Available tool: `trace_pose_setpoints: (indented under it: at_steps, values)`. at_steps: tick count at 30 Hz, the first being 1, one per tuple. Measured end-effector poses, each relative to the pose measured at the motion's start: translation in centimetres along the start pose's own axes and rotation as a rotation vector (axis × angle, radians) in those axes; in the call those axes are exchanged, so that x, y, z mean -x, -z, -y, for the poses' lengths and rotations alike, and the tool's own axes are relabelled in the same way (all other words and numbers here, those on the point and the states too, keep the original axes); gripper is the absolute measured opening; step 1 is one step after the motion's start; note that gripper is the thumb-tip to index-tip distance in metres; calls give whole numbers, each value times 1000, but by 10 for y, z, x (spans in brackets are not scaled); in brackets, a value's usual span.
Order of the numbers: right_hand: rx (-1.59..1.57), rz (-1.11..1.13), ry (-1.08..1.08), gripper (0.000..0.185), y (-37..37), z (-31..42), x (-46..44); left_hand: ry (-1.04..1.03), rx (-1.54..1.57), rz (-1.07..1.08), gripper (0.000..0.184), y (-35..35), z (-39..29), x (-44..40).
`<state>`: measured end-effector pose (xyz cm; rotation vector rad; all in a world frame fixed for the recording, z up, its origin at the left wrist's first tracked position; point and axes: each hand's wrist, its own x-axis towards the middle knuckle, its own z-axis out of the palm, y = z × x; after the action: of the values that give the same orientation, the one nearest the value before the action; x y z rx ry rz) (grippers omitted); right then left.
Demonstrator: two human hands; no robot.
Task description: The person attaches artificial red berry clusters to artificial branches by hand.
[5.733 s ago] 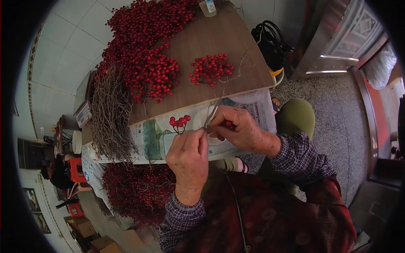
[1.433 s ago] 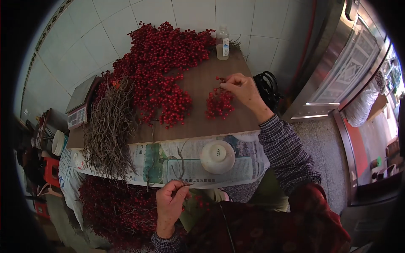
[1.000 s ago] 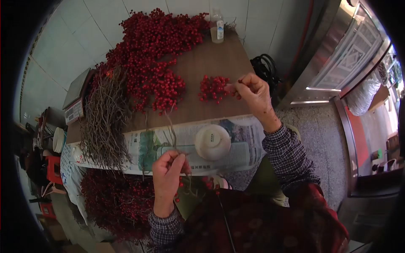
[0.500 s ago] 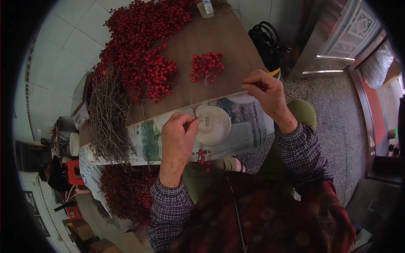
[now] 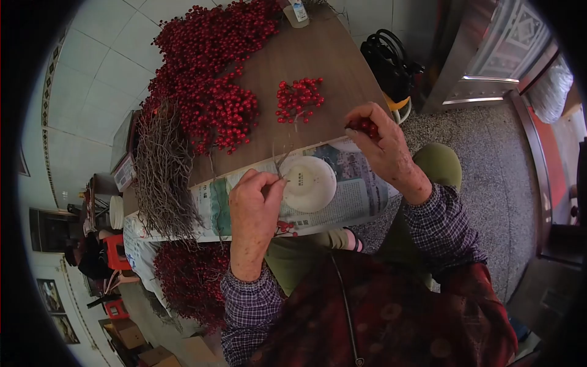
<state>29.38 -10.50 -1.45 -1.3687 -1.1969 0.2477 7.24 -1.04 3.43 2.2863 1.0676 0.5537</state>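
Moving clear of the glossy red berry cluster [image 5: 299, 98] since a second ago, the right hand [image 5: 394, 156] is cupping small red berries [image 5: 365, 126] in curled fingers. The left hand [image 5: 254, 211] is pinching a thin grey twig [image 5: 279, 162] between narrowed fingers beside the round white bowl [image 5: 313, 186]; probably light and brittle, it is favouring gentle stem holds.

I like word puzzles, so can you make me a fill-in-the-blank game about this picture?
1. The right hand holds small, round, red ____.
2. The left hand pinches a thin twig between its fingers and ____.
3. The round white dish rests on a printed sheet of ____.
4. The small red bunch lies to the ____ of the big red heap.

Missing words: berries; thumb; newspaper; right.
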Motion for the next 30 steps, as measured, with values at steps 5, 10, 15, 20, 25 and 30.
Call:
trace_pose_setpoints:
  at_steps: [5, 10, 15, 20, 25, 30]
  values:
    - [-385, 104, -209, 12, -5, 4, 6, 231, 472, 5, 12, 2, 11, 4]
    - [-592, 265, -275, 12, -29, 8, 13, 316, 879, 21, 8, 4, 12, 10]
    - [-670, 367, -280, 10, -42, 18, 15, 310, 973, 7, 8, 5, 8, 15]
    - [-774, 398, -320, 8, -43, 19, 14, 258, 1084, -28, 6, 1, 0, 24]
    - [-805, 395, -322, 8, -53, 18, 20, 252, 1161, -32, 4, 0, -12, 30]
    - [-822, 412, -288, 9, -59, 19, 26, 215, 1178, -59, 6, -7, -12, 31]
